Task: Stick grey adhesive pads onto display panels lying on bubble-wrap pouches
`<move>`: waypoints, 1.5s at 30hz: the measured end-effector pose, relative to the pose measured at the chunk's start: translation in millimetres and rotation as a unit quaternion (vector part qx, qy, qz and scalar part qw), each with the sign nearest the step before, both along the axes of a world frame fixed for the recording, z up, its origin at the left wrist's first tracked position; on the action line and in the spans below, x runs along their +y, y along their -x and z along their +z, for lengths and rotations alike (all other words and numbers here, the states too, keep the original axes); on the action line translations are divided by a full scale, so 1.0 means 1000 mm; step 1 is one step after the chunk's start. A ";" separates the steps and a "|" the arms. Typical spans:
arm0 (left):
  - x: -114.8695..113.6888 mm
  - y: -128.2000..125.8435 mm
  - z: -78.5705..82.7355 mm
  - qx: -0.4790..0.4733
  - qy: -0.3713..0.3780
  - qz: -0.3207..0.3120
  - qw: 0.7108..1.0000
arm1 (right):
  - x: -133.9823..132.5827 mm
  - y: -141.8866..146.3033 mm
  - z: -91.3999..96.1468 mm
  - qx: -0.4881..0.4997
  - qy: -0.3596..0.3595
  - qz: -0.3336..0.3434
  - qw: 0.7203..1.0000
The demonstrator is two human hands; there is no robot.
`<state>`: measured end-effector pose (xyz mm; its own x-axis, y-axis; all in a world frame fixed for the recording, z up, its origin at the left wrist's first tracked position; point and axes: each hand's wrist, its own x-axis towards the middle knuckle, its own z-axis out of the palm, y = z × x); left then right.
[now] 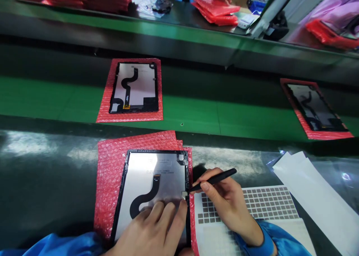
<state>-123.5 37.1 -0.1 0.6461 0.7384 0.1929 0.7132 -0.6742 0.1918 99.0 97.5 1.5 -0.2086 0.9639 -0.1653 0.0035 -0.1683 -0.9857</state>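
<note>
Panel (168,183)'s lying on red bubble wrap (109,185) on the table (50,196), left hand (155,229) resting spread on it, right hand (226,201) pinching a black tool (217,178) at its edge. Looking light, stiff, probably slick and fragile; I'd be holding the frame (186,173), not the ribbon (144,198).

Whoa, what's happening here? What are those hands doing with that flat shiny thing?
Someone's left hand rests on a flat silvery panel, which lies on red bubble wrap. The right hand holds a thin black tool, its tip at the panel's right edge, by a small pale square. A sheet of little grey squares lies under the right arm. Two more panels sit on red wrap on the green surface beyond.
</note>
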 end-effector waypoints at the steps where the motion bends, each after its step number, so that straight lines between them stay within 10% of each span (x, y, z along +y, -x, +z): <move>1: 0.000 0.000 0.000 0.002 -0.001 0.001 1.000 | 0.000 0.000 0.000 -0.001 -0.001 0.000 1.000; 31: 0.001 -0.006 0.010 0.015 0.030 0.017 0.999 | -0.001 0.000 0.012 0.076 -0.024 -0.040 0.996; 38: -0.010 -0.007 0.025 0.042 0.046 0.012 0.998 | -0.053 -0.027 0.036 -0.074 -0.059 -0.048 0.994; 45: -0.056 -0.020 -0.008 0.010 -0.170 -0.180 0.969 | -0.122 -0.040 0.007 -0.212 -0.038 -0.056 0.975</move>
